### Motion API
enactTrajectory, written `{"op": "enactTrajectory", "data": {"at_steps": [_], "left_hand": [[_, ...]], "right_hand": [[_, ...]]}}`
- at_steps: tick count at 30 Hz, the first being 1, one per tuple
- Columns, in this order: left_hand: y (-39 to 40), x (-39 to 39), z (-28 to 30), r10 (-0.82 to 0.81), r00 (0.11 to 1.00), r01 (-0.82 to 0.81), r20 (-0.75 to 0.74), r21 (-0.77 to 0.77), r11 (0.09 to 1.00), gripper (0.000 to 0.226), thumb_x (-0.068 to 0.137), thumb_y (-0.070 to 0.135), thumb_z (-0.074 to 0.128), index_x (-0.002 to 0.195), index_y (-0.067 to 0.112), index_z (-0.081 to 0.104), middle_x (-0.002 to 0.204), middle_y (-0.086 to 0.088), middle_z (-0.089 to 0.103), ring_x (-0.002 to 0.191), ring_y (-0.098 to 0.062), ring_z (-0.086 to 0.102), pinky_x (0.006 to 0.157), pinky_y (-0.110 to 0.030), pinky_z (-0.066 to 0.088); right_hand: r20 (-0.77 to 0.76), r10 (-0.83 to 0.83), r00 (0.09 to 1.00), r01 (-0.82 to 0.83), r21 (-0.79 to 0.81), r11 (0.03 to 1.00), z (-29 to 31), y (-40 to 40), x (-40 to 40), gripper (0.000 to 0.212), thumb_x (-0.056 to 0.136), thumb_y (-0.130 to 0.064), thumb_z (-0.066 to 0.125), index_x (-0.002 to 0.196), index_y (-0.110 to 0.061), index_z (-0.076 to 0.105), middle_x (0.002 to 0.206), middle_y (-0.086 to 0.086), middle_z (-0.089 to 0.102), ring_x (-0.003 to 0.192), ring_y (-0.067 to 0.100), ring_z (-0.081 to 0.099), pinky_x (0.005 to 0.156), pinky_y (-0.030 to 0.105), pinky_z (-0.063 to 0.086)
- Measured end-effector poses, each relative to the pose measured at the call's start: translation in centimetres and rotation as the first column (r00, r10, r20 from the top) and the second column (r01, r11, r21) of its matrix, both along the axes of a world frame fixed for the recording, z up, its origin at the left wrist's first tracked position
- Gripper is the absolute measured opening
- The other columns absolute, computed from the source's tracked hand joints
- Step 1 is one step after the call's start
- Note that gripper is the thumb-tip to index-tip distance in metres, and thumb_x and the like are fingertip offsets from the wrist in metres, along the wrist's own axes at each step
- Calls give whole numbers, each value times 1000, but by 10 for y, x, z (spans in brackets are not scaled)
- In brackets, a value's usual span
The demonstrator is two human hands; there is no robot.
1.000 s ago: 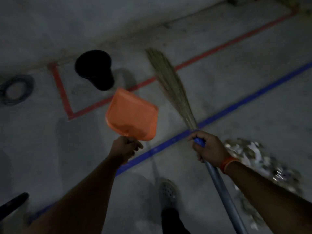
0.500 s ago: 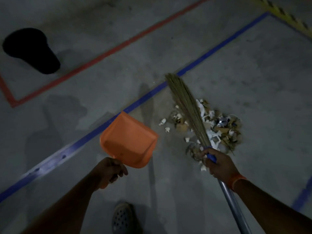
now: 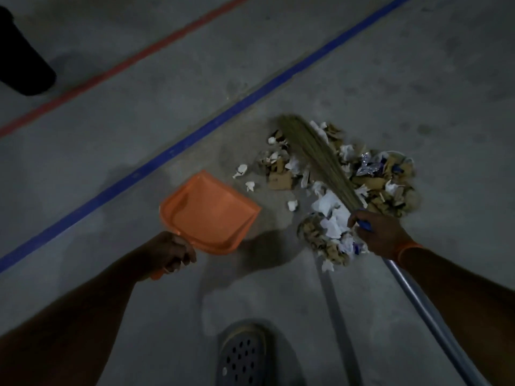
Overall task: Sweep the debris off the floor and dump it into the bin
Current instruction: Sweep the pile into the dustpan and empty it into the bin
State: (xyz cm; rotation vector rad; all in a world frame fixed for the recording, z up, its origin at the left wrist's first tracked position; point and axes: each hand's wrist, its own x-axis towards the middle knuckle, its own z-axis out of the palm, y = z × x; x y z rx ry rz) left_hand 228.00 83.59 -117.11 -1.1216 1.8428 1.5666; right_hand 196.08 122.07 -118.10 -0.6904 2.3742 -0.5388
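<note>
An orange dustpan (image 3: pixel 209 212) is held by its handle in the left hand (image 3: pixel 170 253), just left of the debris (image 3: pixel 338 188) heaped on the concrete floor (image 3: pixel 418 79). The broom (image 3: pixel 320 160) is gripped by the right hand (image 3: pixel 380 237), its bristles laid across the pile. The black bin (image 3: pixel 22 59) is seen well apart, beyond the red line (image 3: pixel 122 64) and the blue line (image 3: pixel 223 117).
</note>
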Motion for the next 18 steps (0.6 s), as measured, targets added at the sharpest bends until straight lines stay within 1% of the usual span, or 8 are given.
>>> {"op": "enactTrajectory", "data": {"at_steps": [4,7,9,11,13,14,16,18], "left_hand": [[-12,-18,-26,-21,1000,21,-17,9,1000,23,65,14,55,70,-2,71,57,-13,59,42,-14,46,42,-19,34],[-21,-36,-38,-32,998,31,46,21,999,15,73,8,56,69,-2,66,48,-10,49,35,-13,38,38,-15,29],[-26,-46,-47,-49,994,46,95,34,998,13,80,5,53,74,-2,61,49,-8,40,34,-14,33,41,-14,26],[-32,-51,-56,-57,994,52,92,55,997,16,84,7,53,72,1,60,50,-8,39,37,-14,32,44,-15,25],[-36,-53,-64,-51,997,46,57,84,995,18,85,5,53,69,2,61,52,-9,43,39,-14,33,43,-16,26],[-35,-54,-66,-45,998,42,39,90,995,17,84,4,53,70,2,62,54,-10,44,40,-14,34,43,-17,27],[-29,-53,-67,-28,999,26,21,103,994,17,85,1,53,70,1,62,54,-11,46,40,-14,35,43,-17,29],[-22,-51,-72,-46,999,46,-1,118,992,22,84,3,54,65,4,64,51,-9,46,39,-14,36,42,-16,30]], "right_hand": [[-37,122,992,-121,41,992,-45,-8,-14,29,86,-7,60,82,-36,56,76,3,63,58,11,57,57,25,42],[10,182,983,-182,27,983,-62,-13,-22,23,87,-5,58,84,-28,59,70,-2,60,50,14,56,50,21,44],[58,202,978,-202,3,979,-68,-15,-27,21,87,-3,58,85,-23,61,74,0,62,46,15,58,46,24,48],[109,204,973,-203,-23,979,-66,-15,-30,20,88,-2,56,85,-20,61,73,6,63,44,16,59,44,26,48],[135,217,967,-211,-53,976,-58,-11,-27,18,88,0,56,84,-17,61,69,-2,63,44,9,57,45,20,47],[128,246,961,-241,-54,969,-52,-8,-23,18,88,2,57,84,-15,61,68,-12,63,47,4,57,49,13,44],[143,305,941,-302,-48,952,-40,-5,-9,17,88,5,56,84,-12,60,68,-27,60,56,-6,58,55,7,43],[217,334,918,-327,-66,943,-36,0,6,15,90,5,54,86,-8,59,64,-26,59,51,-6,56,52,7,42]]}}
